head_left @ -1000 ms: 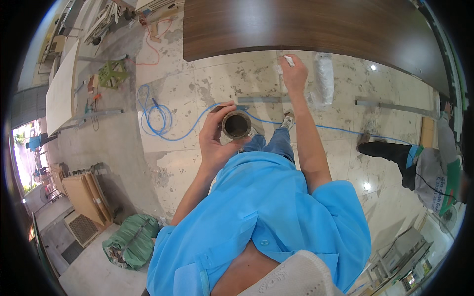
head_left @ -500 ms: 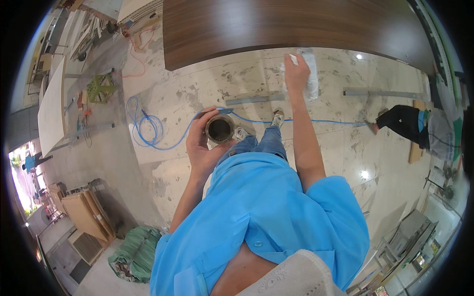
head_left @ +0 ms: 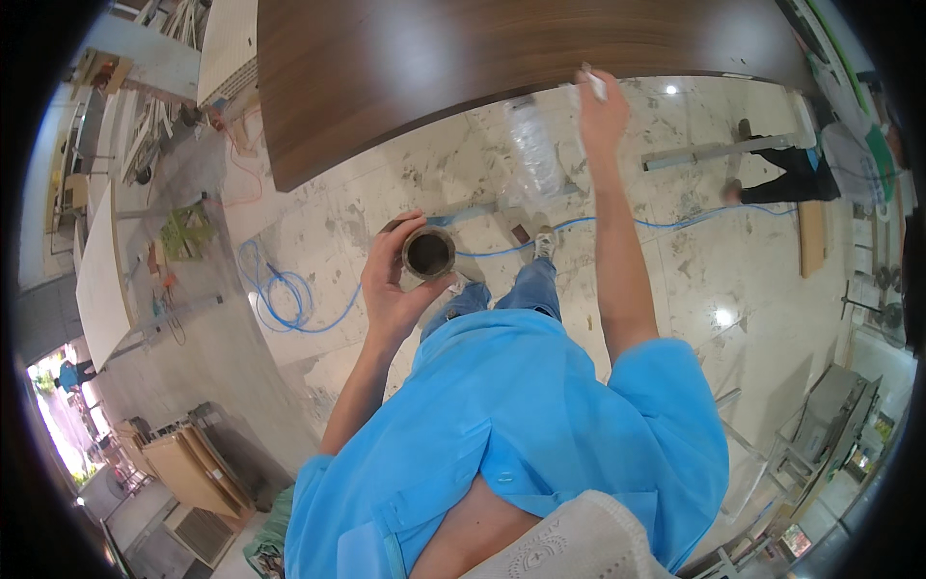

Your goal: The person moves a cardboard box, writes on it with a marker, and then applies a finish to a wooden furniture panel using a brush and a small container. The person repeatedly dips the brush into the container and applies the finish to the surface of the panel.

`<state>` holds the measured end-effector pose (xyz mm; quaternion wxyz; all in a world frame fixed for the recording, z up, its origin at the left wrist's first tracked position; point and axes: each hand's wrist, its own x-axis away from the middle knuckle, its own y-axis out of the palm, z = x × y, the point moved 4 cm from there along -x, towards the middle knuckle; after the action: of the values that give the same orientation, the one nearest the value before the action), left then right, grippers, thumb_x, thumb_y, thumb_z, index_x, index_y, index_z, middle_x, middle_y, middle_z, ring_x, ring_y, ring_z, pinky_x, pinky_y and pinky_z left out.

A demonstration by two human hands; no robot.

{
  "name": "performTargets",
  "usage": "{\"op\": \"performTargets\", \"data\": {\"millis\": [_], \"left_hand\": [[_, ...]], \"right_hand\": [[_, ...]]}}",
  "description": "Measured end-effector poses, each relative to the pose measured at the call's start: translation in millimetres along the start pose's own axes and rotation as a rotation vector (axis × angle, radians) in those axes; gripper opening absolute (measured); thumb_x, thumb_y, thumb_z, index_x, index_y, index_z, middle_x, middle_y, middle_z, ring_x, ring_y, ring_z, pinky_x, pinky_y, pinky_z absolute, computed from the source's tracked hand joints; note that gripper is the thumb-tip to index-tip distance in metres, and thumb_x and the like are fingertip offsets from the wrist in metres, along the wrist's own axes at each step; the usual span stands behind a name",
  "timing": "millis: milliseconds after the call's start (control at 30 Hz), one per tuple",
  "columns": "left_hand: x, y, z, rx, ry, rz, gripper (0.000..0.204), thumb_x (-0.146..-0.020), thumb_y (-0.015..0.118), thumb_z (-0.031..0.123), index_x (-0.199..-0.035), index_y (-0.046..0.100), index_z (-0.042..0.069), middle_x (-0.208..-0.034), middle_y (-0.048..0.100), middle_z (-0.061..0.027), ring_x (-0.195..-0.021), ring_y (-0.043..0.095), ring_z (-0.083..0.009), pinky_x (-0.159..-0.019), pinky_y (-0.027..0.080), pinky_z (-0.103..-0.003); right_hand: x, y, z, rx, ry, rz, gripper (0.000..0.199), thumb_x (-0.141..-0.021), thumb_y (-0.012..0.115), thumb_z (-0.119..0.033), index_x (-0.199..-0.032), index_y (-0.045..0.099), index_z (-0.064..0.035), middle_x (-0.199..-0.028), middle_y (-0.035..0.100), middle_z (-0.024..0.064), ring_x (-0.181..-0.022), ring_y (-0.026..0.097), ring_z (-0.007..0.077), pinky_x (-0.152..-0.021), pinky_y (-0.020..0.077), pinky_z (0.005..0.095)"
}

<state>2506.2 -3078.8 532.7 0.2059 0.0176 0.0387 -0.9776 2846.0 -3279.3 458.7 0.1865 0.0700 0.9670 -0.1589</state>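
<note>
My left hand is wrapped round a small, dirty can, whose open top faces up and whose inside is dark. Stretched out ahead, my right hand pinches a small white wad, perhaps cloth or paper. Its fingertips reach the near edge of a large dark-brown wood-grain panel. Whether they touch that edge I cannot tell.
Clear plastic wrap lies on the floor below the panel. A blue hose coils at left and runs past my feet. At right are a metal bar and another person. A green stool stands left.
My right hand has moved forward and slightly right, up to the panel's edge, with the white wad in it. The view has turned; my left hand still holds the can.
</note>
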Motion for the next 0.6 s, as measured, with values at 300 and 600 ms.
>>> {"op": "performTargets", "data": {"millis": [300, 600], "left_hand": [[-25.2, 116.8, 7.4, -0.069, -0.003, 0.048, 0.074, -0.065, 0.084, -0.008, -0.135, 0.062, 0.004, -0.147, 0.053, -0.0121, -0.137, 0.053, -0.0244, -0.115, 0.045, -0.038], [-75.0, 272.2, 19.7, 0.015, -0.06, 0.037, 0.074, -0.066, 0.086, -0.005, -0.136, 0.061, 0.003, -0.146, 0.052, -0.012, -0.135, 0.053, -0.0239, -0.113, 0.044, -0.037]], "right_hand": [[-17.9, 106.8, -3.0, 0.073, -0.778, -0.489, 0.02, -0.083, 0.073, -0.016, -0.102, 0.071, -0.0172, -0.094, 0.065, 0.005, -0.094, 0.069, 0.0276, -0.082, 0.0564, 0.0434], [-263.7, -158.8, 197.5, 0.47, -0.185, -0.005, 0.035, -0.087, 0.078, -0.026, -0.118, 0.072, -0.0128, -0.119, 0.071, 0.0135, -0.111, 0.067, 0.0309, -0.098, 0.0517, 0.0437]]}}
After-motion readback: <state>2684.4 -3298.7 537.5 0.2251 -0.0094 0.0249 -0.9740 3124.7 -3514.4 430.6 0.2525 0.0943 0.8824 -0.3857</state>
